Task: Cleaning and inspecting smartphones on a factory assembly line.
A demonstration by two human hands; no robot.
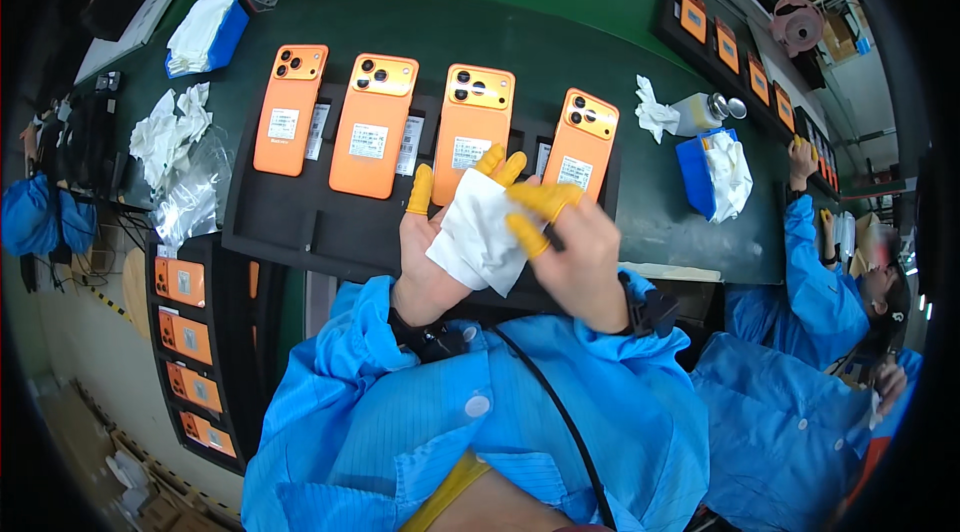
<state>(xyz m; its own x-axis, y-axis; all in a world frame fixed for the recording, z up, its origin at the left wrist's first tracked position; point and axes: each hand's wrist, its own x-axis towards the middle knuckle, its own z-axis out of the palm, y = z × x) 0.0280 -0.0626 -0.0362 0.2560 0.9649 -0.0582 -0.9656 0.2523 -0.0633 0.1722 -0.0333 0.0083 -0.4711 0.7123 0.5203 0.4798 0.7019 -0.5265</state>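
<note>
A white wipe [478,237] lies across the palm and fingers of my left hand [425,267], which holds it from below with the thumb out to the side. My right hand [580,257] grips the wipe's right edge with its fingertips. Yellow finger cots cover fingers of both hands. Just beyond them, a black tray [270,232] carries several orange phones, backs up, each with a white label. The third phone [472,127] is partly hidden by my left fingers, and the rightmost phone [582,137] by my right hand.
Blue boxes of wipes [232,37] [695,177] stand at both sides. Crumpled wipes [170,137] and clear plastic [190,202] lie left. A metal-topped bottle [700,114] stands right. More phone trays [215,352] sit lower left and far right, where a co-worker [825,282] reaches in.
</note>
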